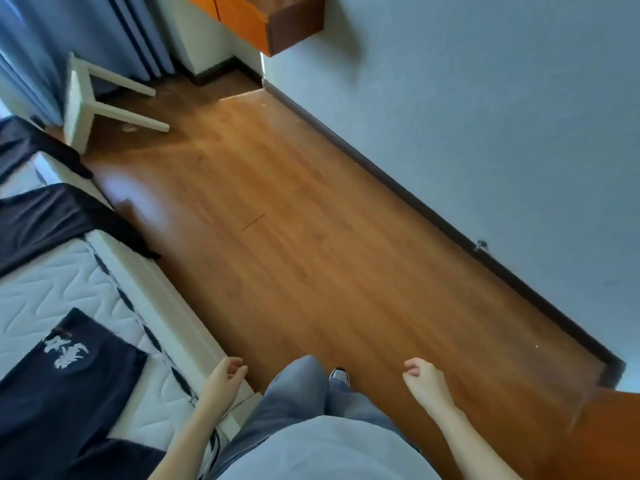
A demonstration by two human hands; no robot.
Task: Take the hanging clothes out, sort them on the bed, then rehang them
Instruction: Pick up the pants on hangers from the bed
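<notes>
Dark navy clothes lie spread on the white quilted bed (62, 282) at the left. One garment with white lettering (65, 386) is nearest me. A second dark garment (52, 220) drapes over the bed's edge, and a third (20, 143) lies farther back. My left hand (225, 375) hangs beside the bed's corner, fingers loosely curled, holding nothing. My right hand (422, 379) hangs over the floor in a loose fist, also empty. No hangers or wardrobe rail are in view.
A wooden floor (294, 237) runs ahead between the bed and a grey wall (485, 116) with a dark skirting board. A white stool (86, 102) stands at the far left near blue curtains (52, 39). An orange cabinet (263, 19) hangs on the wall ahead.
</notes>
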